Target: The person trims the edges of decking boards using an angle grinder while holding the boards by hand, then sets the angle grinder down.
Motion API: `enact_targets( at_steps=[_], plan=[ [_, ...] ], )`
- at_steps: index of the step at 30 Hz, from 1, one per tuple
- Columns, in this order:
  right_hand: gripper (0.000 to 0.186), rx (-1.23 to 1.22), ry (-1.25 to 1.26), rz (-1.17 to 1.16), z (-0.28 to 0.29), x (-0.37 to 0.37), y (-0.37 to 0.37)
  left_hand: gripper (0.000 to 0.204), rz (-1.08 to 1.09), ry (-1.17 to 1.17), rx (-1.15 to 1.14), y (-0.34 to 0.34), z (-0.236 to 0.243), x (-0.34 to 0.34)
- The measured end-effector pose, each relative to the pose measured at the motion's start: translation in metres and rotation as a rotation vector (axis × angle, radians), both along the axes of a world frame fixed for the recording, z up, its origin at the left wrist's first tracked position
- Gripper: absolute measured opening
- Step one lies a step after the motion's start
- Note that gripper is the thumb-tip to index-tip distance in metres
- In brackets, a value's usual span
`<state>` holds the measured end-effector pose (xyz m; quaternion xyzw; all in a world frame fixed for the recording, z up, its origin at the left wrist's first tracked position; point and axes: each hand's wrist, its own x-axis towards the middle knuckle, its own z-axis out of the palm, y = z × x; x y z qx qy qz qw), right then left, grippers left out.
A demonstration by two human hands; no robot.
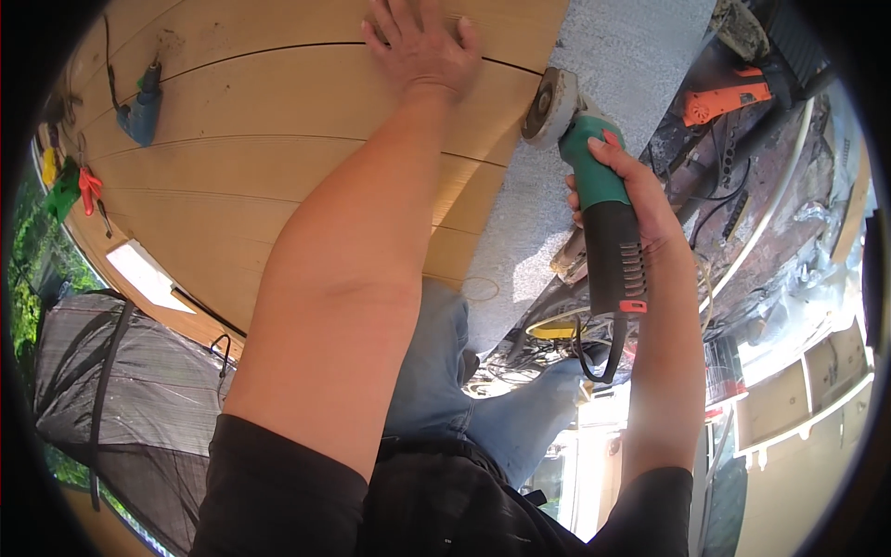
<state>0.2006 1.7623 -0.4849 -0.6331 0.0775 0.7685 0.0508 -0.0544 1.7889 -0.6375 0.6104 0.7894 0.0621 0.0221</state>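
Observation:
A green and black angle grinder [601, 195] is gripped in my right hand [640, 190], with the thumb near its red switch. Its guarded disc [546, 100] is at the right edge of the tan boards [306, 102]; whether it touches them I cannot tell. My left hand [422, 48] lies flat on the boards near the top, fingers spread, holding nothing. Dark seams run across the boards toward the disc. Beside and under their edge is a speckled grey-white strip [617, 56]. The grinder's cord [613, 357] loops down from its rear end.
A blue drill [141, 110] lies on the boards at the left, with red-handled pliers [90, 190] near the edge. An orange power tool [729, 97] lies at the right among cables and clutter. Dark mesh sheeting [130, 381] covers something at lower left.

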Motion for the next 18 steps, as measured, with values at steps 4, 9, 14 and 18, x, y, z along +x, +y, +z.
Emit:
enact_targets(
  at_steps=[4,9,14,18],
  plan=[
    [0.047,-0.037,-0.024,-0.002,0.005,-0.004,-0.016,0.075,0.002,-0.029,0.003,0.0,0.002,0.001],
    [0.052,-0.084,-0.05,0.024,0.004,-0.014,-0.059,0.076,0.014,-0.043,-0.032,-0.001,0.004,-0.002],
    [0.049,-0.114,-0.035,0.014,0.0,-0.016,-0.099,0.076,0.0,-0.075,0.021,0.0,0.005,-0.004],
    [0.049,-0.096,-0.054,-0.013,0.005,-0.018,-0.119,0.075,0.014,-0.099,-0.017,-0.002,0.004,0.0]
  ],
)
